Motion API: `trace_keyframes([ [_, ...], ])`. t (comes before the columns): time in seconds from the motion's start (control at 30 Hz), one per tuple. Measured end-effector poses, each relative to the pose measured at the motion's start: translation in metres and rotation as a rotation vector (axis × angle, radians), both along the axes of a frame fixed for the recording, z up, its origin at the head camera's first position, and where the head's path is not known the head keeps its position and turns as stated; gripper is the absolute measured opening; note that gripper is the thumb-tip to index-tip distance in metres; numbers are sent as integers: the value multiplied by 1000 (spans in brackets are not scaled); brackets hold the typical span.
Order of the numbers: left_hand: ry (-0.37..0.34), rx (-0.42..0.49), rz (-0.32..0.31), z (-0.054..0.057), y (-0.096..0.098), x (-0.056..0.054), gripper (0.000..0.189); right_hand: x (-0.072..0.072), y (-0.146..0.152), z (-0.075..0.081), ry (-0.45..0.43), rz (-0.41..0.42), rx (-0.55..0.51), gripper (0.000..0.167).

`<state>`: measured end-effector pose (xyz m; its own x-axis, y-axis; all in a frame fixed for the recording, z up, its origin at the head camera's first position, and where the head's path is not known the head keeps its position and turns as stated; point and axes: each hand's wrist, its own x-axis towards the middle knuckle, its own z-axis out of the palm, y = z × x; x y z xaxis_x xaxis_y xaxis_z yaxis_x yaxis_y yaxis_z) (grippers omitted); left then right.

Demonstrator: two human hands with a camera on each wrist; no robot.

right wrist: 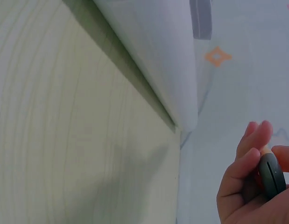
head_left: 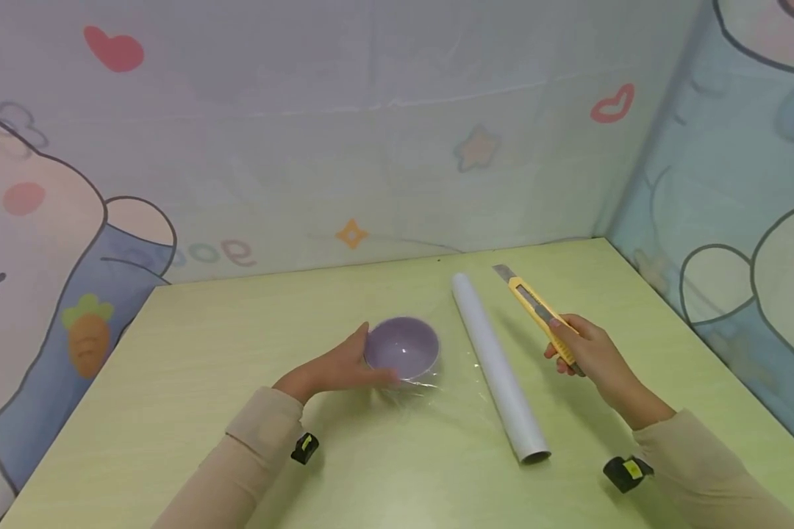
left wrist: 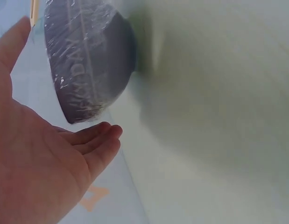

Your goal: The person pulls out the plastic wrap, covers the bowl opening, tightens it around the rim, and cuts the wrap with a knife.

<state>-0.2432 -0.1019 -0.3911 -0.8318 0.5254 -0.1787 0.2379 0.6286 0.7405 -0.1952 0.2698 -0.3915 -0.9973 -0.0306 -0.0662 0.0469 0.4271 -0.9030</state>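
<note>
A small purple bowl (head_left: 403,347) stands upright on the table, its outer wall wrapped in clear plastic film (left wrist: 83,70) that wrinkles in the left wrist view. My left hand (head_left: 344,367) is spread around the bowl's left side, thumb toward the front; contact is hard to tell. In my right hand (head_left: 598,360) I grip a yellow utility knife (head_left: 536,308), held above the table with its blade out, pointing up and to the left. Only the knife's dark rear end (right wrist: 272,175) shows in the right wrist view. A white roll of film (head_left: 499,367) lies between the hands.
The pale yellow-green table (head_left: 238,353) meets a cartoon-printed cloth backdrop (head_left: 291,169) at its far edge. A similar cloth (head_left: 721,184) hangs on the right. Clear film spreads over the table between bowl and roll.
</note>
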Motion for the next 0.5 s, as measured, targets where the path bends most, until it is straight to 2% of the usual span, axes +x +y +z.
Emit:
trace_keyframes([
  [0.13, -8, -78, 13, 14, 2, -7, 91, -1, 3, 3, -42, 21, -45, 53],
  [0.2, -1, -136, 0, 21, 6, -13, 83, -1, 3, 4, -61, 51, -78, 50],
  [0.37, 47, -286, -56, 41, 20, -34, 68, -1, 0, 7, -93, 130, -115, 44],
  [0.5, 71, -343, -83, 51, 37, -54, 55, -3, -7, 8, -104, 168, -97, 40],
])
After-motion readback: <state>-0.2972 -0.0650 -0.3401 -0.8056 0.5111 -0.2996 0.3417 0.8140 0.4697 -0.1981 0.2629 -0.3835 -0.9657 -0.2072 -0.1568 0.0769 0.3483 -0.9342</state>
